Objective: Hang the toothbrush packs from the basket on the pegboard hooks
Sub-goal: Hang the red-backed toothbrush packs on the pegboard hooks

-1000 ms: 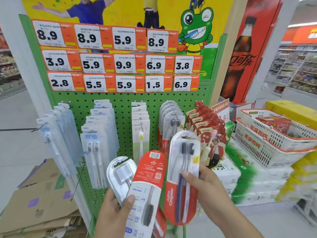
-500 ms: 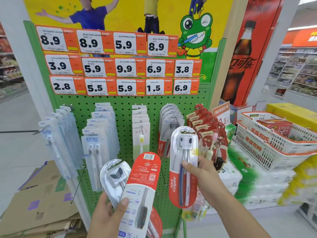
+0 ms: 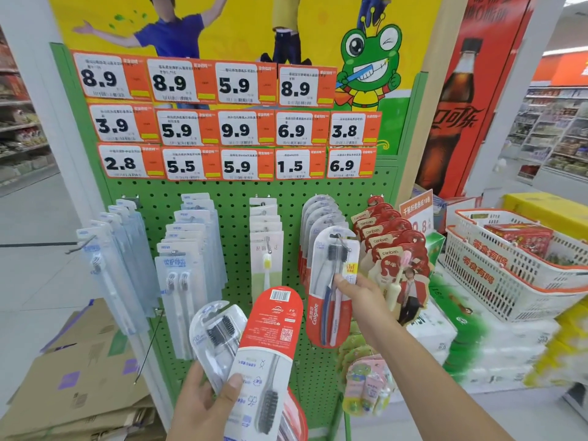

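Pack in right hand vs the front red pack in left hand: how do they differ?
The right hand holds its Colgate pack face out, with two brushes visible head up; the left hand holds the red pack back side out, barcode on top, with one dark brush head down. The Colgate pack is up at the hook among matching packs; the red pack is held low, away from the pegboard. Both are red blister packs with rounded tops.

Price tags on pegboard: 8.9, 8.9, 5.9, 8.9 / 3.9, 5.9, 9.9, 6.9, 3.8 / 2.8, 5.5, 5.9, 1.5, 6.9. "Colgate" on red pack. "canban" on red cards. "NEW" on blue packs.
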